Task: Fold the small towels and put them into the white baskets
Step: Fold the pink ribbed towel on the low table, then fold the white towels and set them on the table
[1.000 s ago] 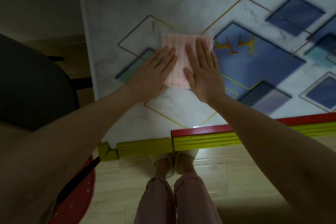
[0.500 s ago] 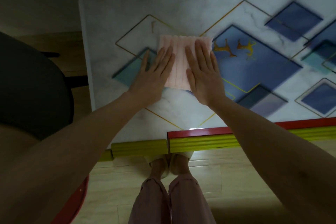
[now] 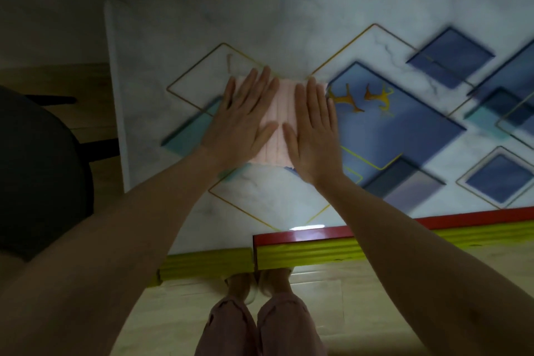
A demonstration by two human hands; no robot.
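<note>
Pressing down flat, both hands lie on a small pink towel (image 3: 278,124) on the desk (image 3: 161,37). The left hand (image 3: 245,118) has its fingers spread a little and covers the left part of the towel. The right hand (image 3: 313,130) has its fingers close together and lies along the right part. Neither hand is pinching or gripping anything. They are open and pushed down, palms on the cloth.

I think the hands lie like this to smooth the towel and keep the fold neat, so it does not pop open. A strip of pink shows in the gap between the two hands, and a little more peeks out past the fingertips and under the wrists.

The towel looks already folded into a small shape that is longer than it is wide. Its long side runs away from the person, the same way the fingers point. Its short sides are by the fingertips and by the wrists. Thin lines in the cloth run the same long way.

The towel sits right under the hands. To the right of the right hand there are blue diamond shapes (image 3: 390,124) printed on the desk. No white basket can be seen here, so putting the towel away is not yet done.
</note>
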